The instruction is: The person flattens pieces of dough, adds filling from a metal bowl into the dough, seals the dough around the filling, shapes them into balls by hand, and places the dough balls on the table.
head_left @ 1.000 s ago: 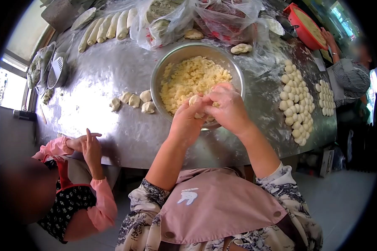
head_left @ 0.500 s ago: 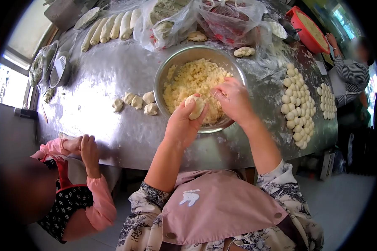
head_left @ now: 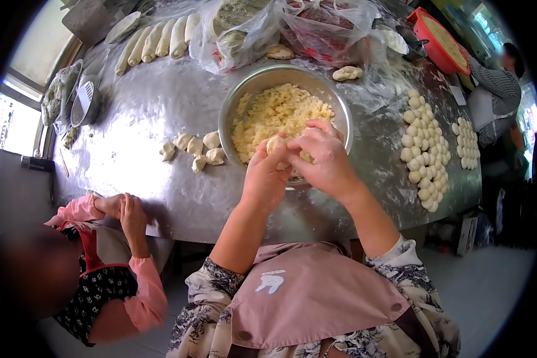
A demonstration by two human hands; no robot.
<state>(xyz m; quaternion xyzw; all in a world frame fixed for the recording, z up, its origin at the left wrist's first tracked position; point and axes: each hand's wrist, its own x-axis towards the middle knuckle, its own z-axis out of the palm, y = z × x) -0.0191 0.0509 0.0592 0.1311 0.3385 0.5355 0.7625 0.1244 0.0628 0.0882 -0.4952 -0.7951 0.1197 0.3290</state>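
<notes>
A pale piece of dough [head_left: 275, 143] is cupped in my left hand [head_left: 267, 176], over the near rim of a steel bowl [head_left: 228, 113]. My right hand [head_left: 328, 162] meets it from the right, fingers curled with a bit of yellow filling showing between them. The fingertips of both hands touch around the dough, so its inner side is hidden. Crumbly yellow filling [head_left: 283, 107] fills much of the bowl behind my hands. Left of the bowl lie several small dough pieces [head_left: 195, 145] on the metal table [head_left: 131, 113].
Round dough balls [head_left: 423, 149] crowd the right side. At the back are dough rolls [head_left: 155, 40], plastic bags [head_left: 328, 30] and a red basin [head_left: 438, 42]. One co-worker's hands [head_left: 125, 212] rest at the left edge; another person [head_left: 498, 89] stands far right.
My right hand has moved left from over the filling to the dough in my left hand. One more dough piece lies left of the bowl. The left co-worker's hands have come together.
</notes>
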